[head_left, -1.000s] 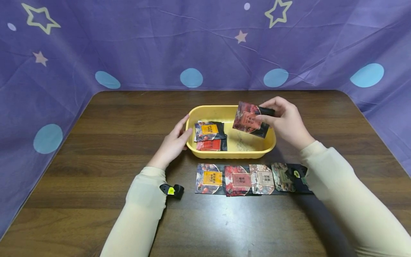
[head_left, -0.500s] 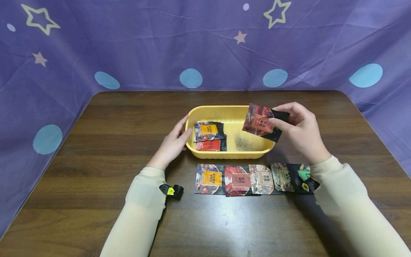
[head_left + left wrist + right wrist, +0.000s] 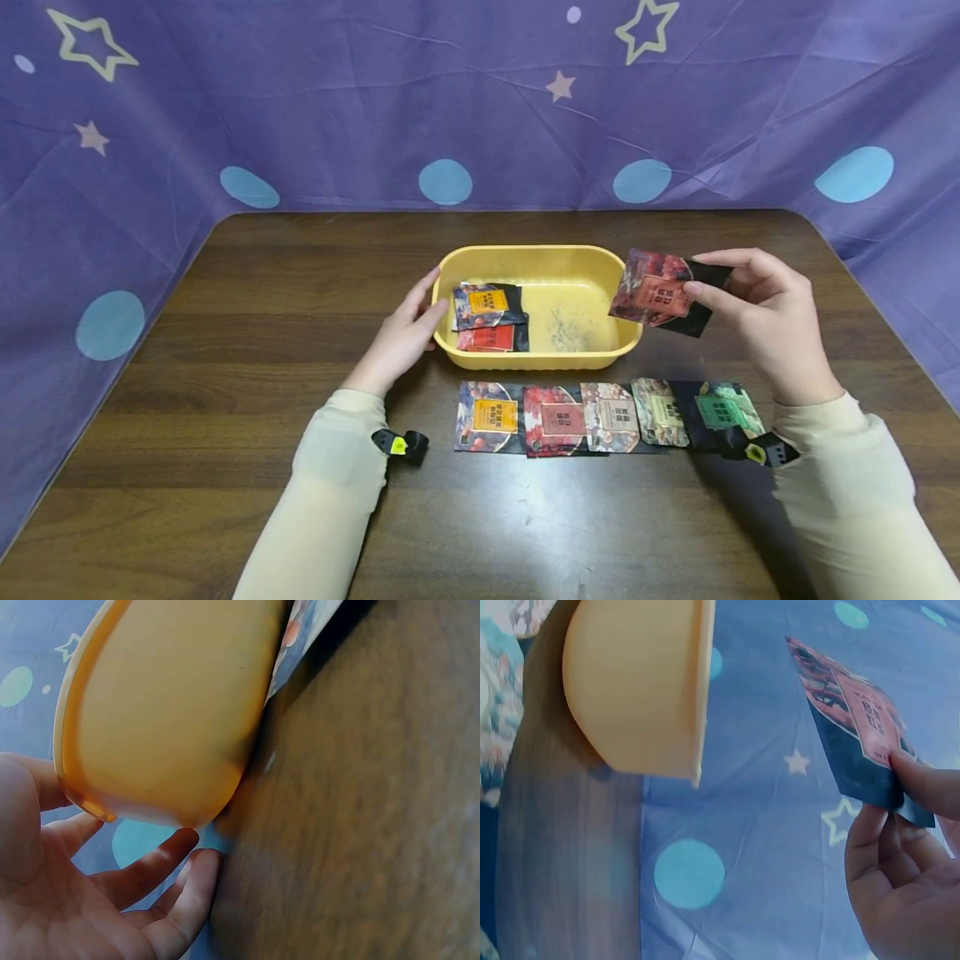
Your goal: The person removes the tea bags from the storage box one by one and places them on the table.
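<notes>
My right hand (image 3: pixel 772 321) pinches a red-and-black sachet (image 3: pixel 651 293) between thumb and fingers, above the right end of a yellow plastic bin (image 3: pixel 570 362). In the right wrist view the same sachet (image 3: pixel 859 727) tilts up, apart from the bin (image 3: pixel 641 682). My left hand (image 3: pixel 401 337) holds the bin's left end, its thumb at the rim; the left wrist view shows fingertips against the outer wall (image 3: pixel 172 735). Inside the bin, at the left, a sachet with a yellow label (image 3: pixel 483 305) overlaps one with a red label (image 3: pixel 491 338).
In front of the bin lies a row of overlapping sachets: yellow-label (image 3: pixel 491 415), red (image 3: pixel 558 419), beige (image 3: pixel 611 417), olive (image 3: pixel 662 411) and green (image 3: pixel 722 410). They lie on a brown wooden table (image 3: pixel 315 275). A purple star-patterned cloth (image 3: pixel 510 125) hangs behind.
My right hand has moved rightward and slightly toward me with the red sachet, from over the bin to its right edge. The green-label sachet is now uncovered. My left hand stays put.
</notes>
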`<state>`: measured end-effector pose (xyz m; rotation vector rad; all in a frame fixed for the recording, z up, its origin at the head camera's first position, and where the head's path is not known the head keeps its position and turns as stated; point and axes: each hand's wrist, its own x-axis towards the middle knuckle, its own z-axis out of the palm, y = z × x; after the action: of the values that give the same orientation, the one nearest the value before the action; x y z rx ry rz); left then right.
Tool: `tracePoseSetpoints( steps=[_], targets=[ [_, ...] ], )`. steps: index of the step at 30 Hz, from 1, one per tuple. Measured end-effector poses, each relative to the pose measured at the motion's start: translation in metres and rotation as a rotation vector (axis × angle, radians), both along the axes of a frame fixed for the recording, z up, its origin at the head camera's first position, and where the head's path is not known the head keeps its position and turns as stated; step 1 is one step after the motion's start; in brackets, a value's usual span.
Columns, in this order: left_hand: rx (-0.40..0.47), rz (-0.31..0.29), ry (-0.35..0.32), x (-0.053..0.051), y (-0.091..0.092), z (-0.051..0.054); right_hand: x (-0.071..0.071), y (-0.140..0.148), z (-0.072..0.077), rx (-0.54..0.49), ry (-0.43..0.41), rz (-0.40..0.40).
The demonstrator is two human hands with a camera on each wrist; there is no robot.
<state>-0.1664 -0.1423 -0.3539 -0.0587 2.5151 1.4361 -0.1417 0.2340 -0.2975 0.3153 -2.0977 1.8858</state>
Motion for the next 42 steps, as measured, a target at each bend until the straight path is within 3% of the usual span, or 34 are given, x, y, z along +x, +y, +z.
tracePoseSetpoints(
  steps=[5,10,16,21,35,42],
  targets=[
    [0.004,0.0,0.001,0.0,0.0,0.0,0.003,0.016,0.002,0.017,-0.048,-0.065],
    [0.004,-0.001,-0.001,0.0,0.0,0.001,0.008,0.031,0.002,0.205,-0.133,-0.133],
    [-0.002,-0.003,0.004,0.0,0.001,0.001,0.011,0.043,-0.002,0.252,-0.207,-0.101],
    [-0.003,-0.002,0.003,0.0,0.001,0.001,0.014,0.05,-0.007,0.373,-0.249,-0.131],
    [0.002,0.002,0.018,0.0,0.001,0.0,0.016,0.085,-0.013,0.428,-0.373,-0.066],
    [-0.003,-0.003,0.027,0.0,0.0,0.0,0.016,0.11,-0.021,0.502,-0.418,-0.036]
  ],
)
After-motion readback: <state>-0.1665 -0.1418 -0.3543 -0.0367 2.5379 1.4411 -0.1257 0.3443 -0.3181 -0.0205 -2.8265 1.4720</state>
